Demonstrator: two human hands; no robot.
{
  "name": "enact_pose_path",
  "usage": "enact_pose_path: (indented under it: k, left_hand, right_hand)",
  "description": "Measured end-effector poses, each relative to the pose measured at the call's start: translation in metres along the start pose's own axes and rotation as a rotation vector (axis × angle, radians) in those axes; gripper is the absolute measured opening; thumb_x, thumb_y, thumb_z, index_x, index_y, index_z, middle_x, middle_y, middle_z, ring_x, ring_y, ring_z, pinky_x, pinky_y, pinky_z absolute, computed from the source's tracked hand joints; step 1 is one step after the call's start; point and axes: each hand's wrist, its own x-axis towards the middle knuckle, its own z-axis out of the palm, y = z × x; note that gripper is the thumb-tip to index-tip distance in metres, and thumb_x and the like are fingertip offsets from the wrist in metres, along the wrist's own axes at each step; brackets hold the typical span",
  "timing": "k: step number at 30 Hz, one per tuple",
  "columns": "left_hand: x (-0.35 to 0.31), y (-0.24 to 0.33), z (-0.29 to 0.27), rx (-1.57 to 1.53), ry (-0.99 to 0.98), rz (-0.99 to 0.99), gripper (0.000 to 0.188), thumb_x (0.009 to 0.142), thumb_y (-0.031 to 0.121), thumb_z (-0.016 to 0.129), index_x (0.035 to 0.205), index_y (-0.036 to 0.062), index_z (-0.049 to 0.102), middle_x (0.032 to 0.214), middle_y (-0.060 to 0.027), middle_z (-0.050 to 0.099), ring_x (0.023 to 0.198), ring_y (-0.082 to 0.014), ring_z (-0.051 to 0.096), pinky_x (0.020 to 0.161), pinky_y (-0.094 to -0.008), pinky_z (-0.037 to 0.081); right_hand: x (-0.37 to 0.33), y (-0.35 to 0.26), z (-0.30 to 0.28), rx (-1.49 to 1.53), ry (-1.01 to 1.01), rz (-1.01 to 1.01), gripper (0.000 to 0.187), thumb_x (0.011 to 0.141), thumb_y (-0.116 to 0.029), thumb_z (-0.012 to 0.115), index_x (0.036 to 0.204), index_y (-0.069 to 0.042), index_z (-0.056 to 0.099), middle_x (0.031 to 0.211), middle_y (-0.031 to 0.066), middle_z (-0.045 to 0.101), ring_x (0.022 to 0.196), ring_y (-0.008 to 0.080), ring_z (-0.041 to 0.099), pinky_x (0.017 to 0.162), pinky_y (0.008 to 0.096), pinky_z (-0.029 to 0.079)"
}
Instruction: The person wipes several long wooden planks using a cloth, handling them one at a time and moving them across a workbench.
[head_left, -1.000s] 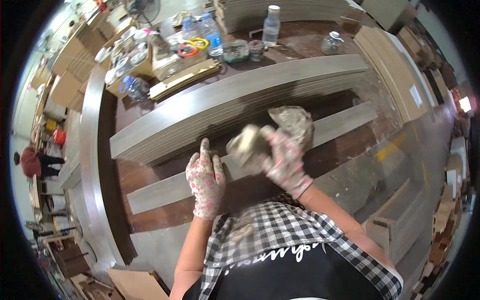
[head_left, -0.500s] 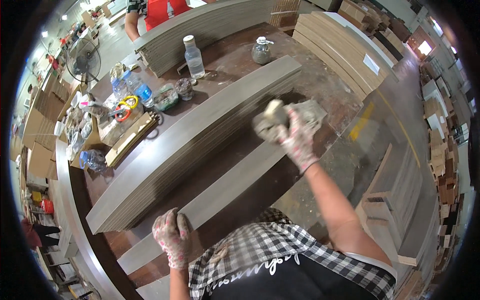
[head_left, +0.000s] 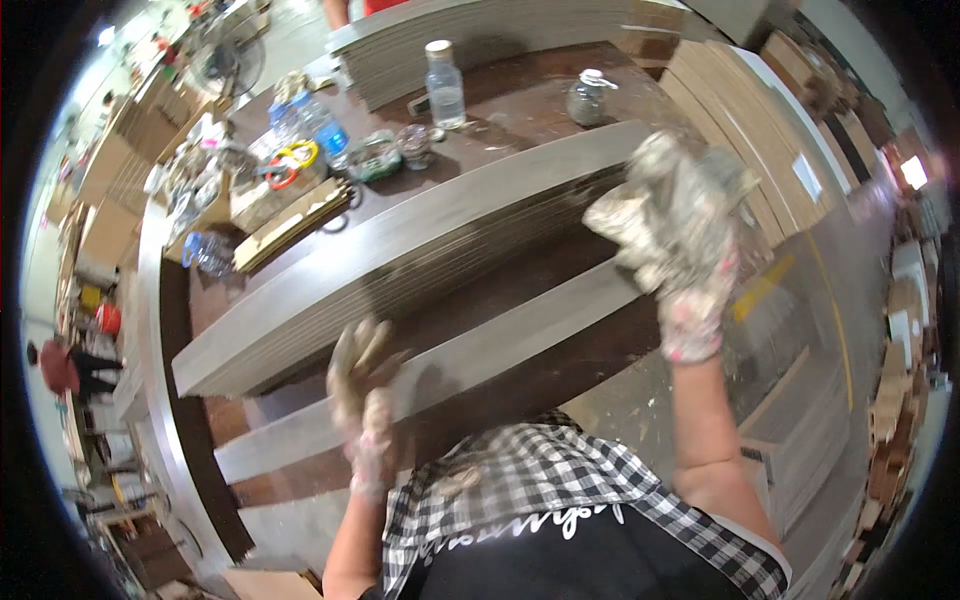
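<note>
A single grey board [head_left: 515, 345] lies on the dark brown table, in front of a stack of similar grey boards [head_left: 400, 255]. Over the board's left part is my left hand [head_left: 365, 390], in a stained patterned glove, fingers apart and nothing in them; motion blurs it slightly. My right hand [head_left: 698, 310], gloved too, is raised near the board's right end. It grips a crumpled, dirty grey rag [head_left: 672, 195] that hides most of its fingers. Whether the light block seen earlier is still in that hand, the rag hides.
Behind the stack stand a clear bottle [head_left: 446, 95] and a round jar [head_left: 588, 100]. Scissors [head_left: 292, 165], water bottles [head_left: 325, 130] and a cluttered box are at the left. Another board stack [head_left: 520, 30] lies at the back, with part of a co-worker behind it. Brown panels [head_left: 730, 120] are piled at right.
My right hand has risen off the board and moved right, lifting the rag. My left hand has left the board's surface and its fingers have spread. The view has shifted.
</note>
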Motion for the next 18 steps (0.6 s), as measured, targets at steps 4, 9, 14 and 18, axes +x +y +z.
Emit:
enact_pose_path:
  k: [4,9,14,18]
  left_hand:
    - [0.028,0.024,0.084,-0.852,-0.135,-0.456,0.088,0.092,0.05,0.068,0.159,0.0227,0.019,0.16,-0.0134,0.022,0.141,-0.0337,0.036,0.108,-0.0573,0.042]
    - [0.015,-0.01,0.058,-0.565,-0.066,-0.403,0.037,0.099,0.009,0.057,0.135,0.0019,0.05,0.134,-0.0099,0.056,0.123,-0.0152,0.054,0.099,-0.0307,0.05]
    - [-0.014,-0.006,-0.016,0.368,-0.067,0.152,0.052,0.07,0.007,0.071,0.122,0.0062,0.065,0.132,-0.016,0.057,0.117,-0.0326,0.057,0.095,-0.0413,0.05]
    - [-0.031,0.008,-0.066,1.089,-0.204,0.157,0.061,0.065,0.015,0.074,0.125,0.0135,0.065,0.134,-0.01,0.061,0.118,-0.0352,0.06,0.101,-0.0465,0.042]
  right_hand:
    - [-0.084,0.038,0.064,-0.2,-0.373,0.192,0.066,0.095,-0.034,0.065,0.148,-0.006,0.035,0.133,0.0127,0.052,0.12,0.0247,0.054,0.101,0.0373,0.047]
    - [-0.121,0.067,0.073,-0.234,-0.507,0.129,0.059,0.096,-0.013,0.061,0.149,-0.004,0.035,0.142,0.0125,0.047,0.13,0.0228,0.048,0.11,0.0367,0.04]
    - [-0.11,0.092,0.046,-0.627,-0.62,0.058,0.053,0.097,-0.014,0.056,0.146,-0.002,0.04,0.137,0.016,0.055,0.124,0.0249,0.055,0.109,0.0376,0.04]
    - [-0.117,0.092,0.045,-0.793,-0.785,-0.029,0.055,0.092,-0.013,0.063,0.142,0.001,0.046,0.14,0.0128,0.05,0.133,0.0247,0.046,0.114,0.0387,0.035]
